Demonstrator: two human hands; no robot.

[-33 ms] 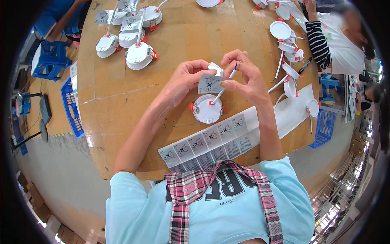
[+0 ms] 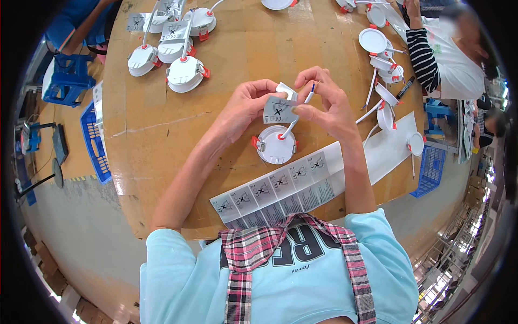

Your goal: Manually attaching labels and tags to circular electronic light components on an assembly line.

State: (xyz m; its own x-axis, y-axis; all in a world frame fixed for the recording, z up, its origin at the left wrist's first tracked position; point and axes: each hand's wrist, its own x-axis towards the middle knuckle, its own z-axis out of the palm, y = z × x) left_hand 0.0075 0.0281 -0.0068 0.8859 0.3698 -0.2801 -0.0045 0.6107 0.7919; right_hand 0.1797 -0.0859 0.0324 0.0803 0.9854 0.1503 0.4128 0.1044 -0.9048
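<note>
My left hand (image 2: 249,105) pinches a silver printed label (image 2: 277,112), part of it folded back white at the top. The thumb of my right hand (image 2: 327,105) presses the label's right edge, its other fingers bent around the cable's end. That white cable (image 2: 290,128) rises from a round white downlight (image 2: 275,147) and passes beside the label, its tip showing blue and brown wires. The downlight rests back-side up on the table below my hands, a red-tipped spring clip on each side. A sheet of silver labels (image 2: 280,186) lies nearer to me, partly under my right forearm.
Several downlights with labels on their cables (image 2: 185,74) stand at the far left of the table. More downlights (image 2: 372,40) line the right side, near a black marker (image 2: 404,87). A co-worker in a striped sleeve (image 2: 422,59) sits at the right. Blue baskets (image 2: 96,141) flank the table.
The silver label between my fingers has turned and shifted very slightly. Both hands and the downlight stay in nearly the same place.
</note>
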